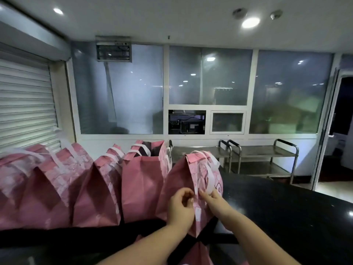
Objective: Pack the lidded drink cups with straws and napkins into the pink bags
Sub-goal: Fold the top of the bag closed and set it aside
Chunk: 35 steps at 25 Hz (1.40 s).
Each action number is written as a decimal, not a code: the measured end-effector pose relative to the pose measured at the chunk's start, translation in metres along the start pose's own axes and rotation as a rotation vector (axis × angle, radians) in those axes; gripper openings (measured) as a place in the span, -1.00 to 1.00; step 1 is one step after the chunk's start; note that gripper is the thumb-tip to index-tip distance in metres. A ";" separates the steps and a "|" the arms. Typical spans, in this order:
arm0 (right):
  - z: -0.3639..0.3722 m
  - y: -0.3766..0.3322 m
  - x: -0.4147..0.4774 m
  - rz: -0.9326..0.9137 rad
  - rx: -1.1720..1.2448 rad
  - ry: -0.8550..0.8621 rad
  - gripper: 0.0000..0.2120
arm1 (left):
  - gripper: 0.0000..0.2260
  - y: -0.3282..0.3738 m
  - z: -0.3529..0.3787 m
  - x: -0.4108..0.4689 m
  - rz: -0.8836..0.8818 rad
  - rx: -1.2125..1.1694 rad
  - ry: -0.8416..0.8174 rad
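Note:
A folded pink bag [179,180] with white handles stands tilted on the dark counter [277,207] in front of me. My left hand [180,207] grips its near edge with curled fingers. My right hand [212,199] pinches the bag's front side just below the white handle loop. Several more pink bags [99,188] stand in a row to the left; the nearest one [145,169] is open at the top. No cups, straws or napkins are visible.
Two steel trolleys [263,155] stand beyond the counter below the glass partition. A roller shutter [24,104] fills the left wall. A doorway [342,131] opens at the right. Another pink bag [193,253] shows at the bottom edge.

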State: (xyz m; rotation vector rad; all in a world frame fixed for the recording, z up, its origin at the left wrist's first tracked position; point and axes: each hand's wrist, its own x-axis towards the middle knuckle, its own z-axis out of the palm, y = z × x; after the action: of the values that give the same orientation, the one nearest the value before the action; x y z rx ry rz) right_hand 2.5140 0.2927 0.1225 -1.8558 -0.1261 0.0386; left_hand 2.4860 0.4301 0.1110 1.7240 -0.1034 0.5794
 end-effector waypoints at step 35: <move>0.024 0.055 -0.018 0.033 -0.461 0.358 -0.87 | -0.76 -0.064 -0.056 0.017 -0.149 0.557 -0.230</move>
State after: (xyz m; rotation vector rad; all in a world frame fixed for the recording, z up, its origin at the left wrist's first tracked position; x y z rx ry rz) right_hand 2.4978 0.2982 0.0618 -2.2901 0.1584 -0.3241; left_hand 2.5064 0.5028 0.0678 2.3142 0.0293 0.3102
